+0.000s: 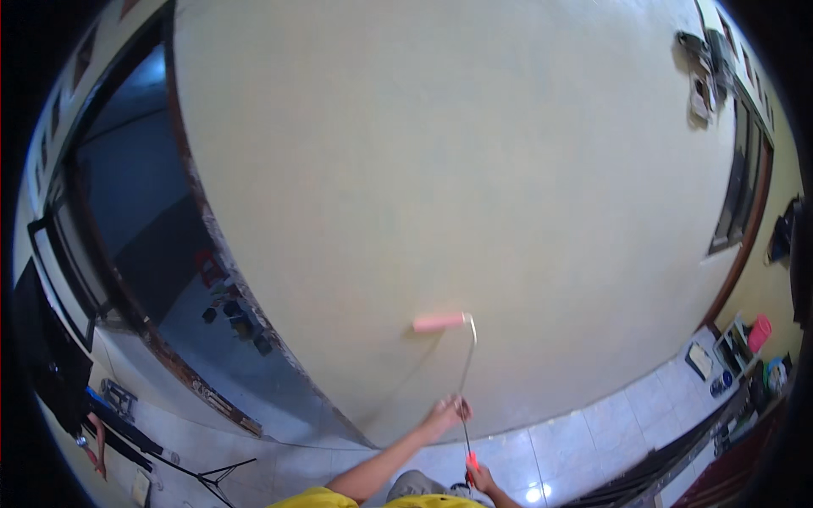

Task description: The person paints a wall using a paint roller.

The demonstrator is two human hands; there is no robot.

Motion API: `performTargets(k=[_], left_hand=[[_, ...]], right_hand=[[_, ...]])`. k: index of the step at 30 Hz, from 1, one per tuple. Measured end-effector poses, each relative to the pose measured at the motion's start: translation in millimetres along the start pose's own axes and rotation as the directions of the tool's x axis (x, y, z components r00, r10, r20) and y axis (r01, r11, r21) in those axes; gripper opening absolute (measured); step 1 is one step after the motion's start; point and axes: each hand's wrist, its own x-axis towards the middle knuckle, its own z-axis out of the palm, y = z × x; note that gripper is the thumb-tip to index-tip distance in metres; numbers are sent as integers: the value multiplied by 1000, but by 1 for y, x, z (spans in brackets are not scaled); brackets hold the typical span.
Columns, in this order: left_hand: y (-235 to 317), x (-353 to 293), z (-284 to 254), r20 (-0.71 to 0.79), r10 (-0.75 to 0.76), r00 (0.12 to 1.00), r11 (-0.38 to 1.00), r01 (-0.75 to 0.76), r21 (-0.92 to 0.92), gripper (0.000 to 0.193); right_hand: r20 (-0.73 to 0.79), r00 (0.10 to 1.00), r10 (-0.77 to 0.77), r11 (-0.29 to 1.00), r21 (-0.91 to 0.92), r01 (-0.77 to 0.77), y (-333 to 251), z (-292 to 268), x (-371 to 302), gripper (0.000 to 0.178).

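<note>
The roller (439,322) sits above the left hand (447,414), which grips its rod (467,364); the right hand (483,479) clasps its handle (472,461).

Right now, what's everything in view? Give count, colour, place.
paint roller: one, pink and red, at the wall
wall: one, cream, ahead
doorway: one, dark, left
window: one, dark, right
hanging things: several, dark and pale, upper right
container: one, pink, lower right
clutter: uncountable, mixed colours, lower right
tripod-like stand: one, black, lower left
floor: one, pale tiles, below
another person's hand: one, bare, lower left
top: one, yellow, bottom edge
left hand: one, bare, on rod
right hand: one, bare, on handle
</note>
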Motion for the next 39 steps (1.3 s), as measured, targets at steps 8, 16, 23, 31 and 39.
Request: performTargets(k=[8, 16, 23, 31, 39], left_hand=[[-2, -57, 39, 246, 171, 954, 975, -200, 98, 36], [116, -42, 71, 110, 461, 881, 881, -469, 61, 48], [160, -43, 53, -95, 425, 900, 898, -432, -77, 40], [76, -45, 7, 47, 153, 987, 912, -159, 379, 45], [-107, -149, -102, 393, -559, 730, 581, 6, 814, 42]], right_hand=[[-147, 906, -396, 903, -241, 356, -22, 7, -20, 26], [107, 828, -550, 682, -515, 519, -132, 12, -15, 36], [126, 902, -413, 853, -292, 432, -165, 41, -41, 33], [25, 960, -278, 946, -166, 278, -147, 25, -50, 28], [-31, 883, -468, 790, -462, 403, -205, -23, -109, 15]])
